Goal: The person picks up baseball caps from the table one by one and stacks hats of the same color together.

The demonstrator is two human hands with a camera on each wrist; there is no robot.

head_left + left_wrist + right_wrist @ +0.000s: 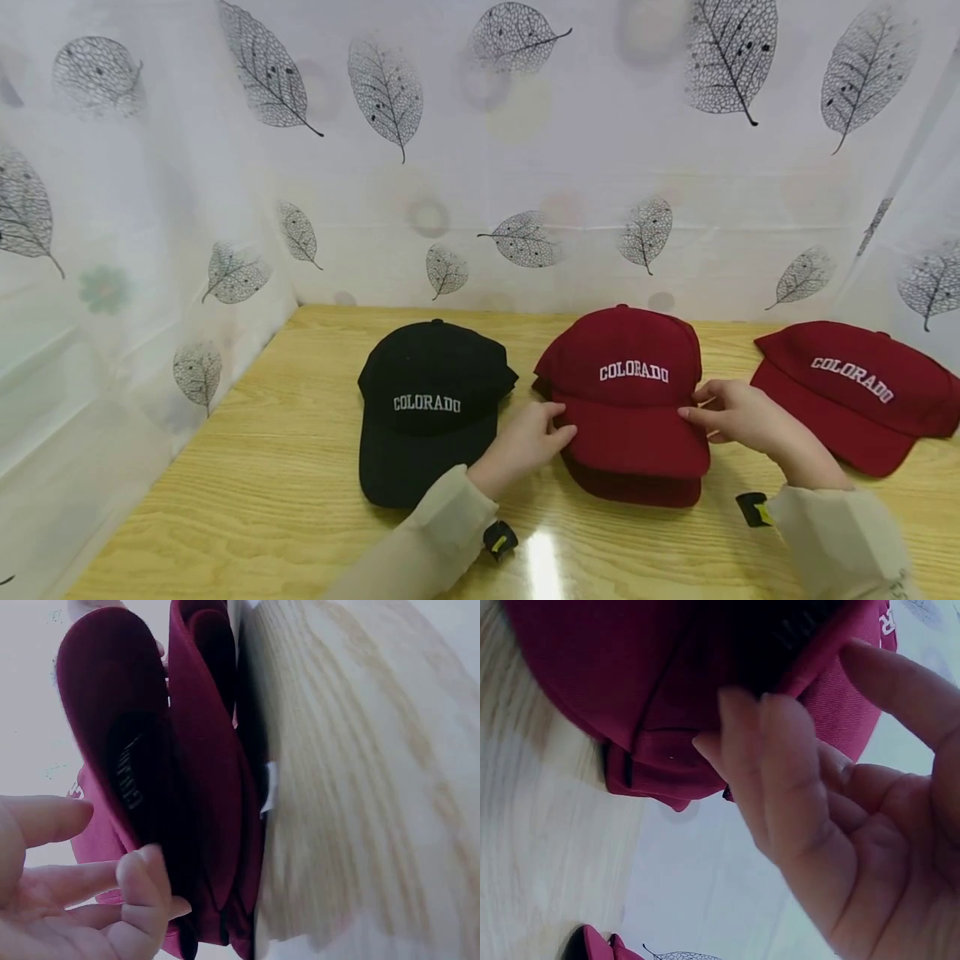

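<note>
A dark red baseball cap (633,433) with white COLORADO lettering sits on top of another red cap, whose brim (637,490) shows below it. My left hand (521,446) pinches the top cap's left edge, where brim meets crown. On the opposite edge, my right hand (750,417) pinches the same cap between thumb and fingers. The left wrist view shows the upper cap's brim (112,667) raised apart from the brim beneath (199,735). In the right wrist view, fingertips (784,735) reach under the upper cap's edge.
A black COLORADO cap (431,417) stands on the wooden table (285,467) beside my left forearm. Another red COLORADO cap (847,387) lies tilted at the right, beyond my right hand. A leaf-patterned white cloth (450,192) rises behind the table and on its left.
</note>
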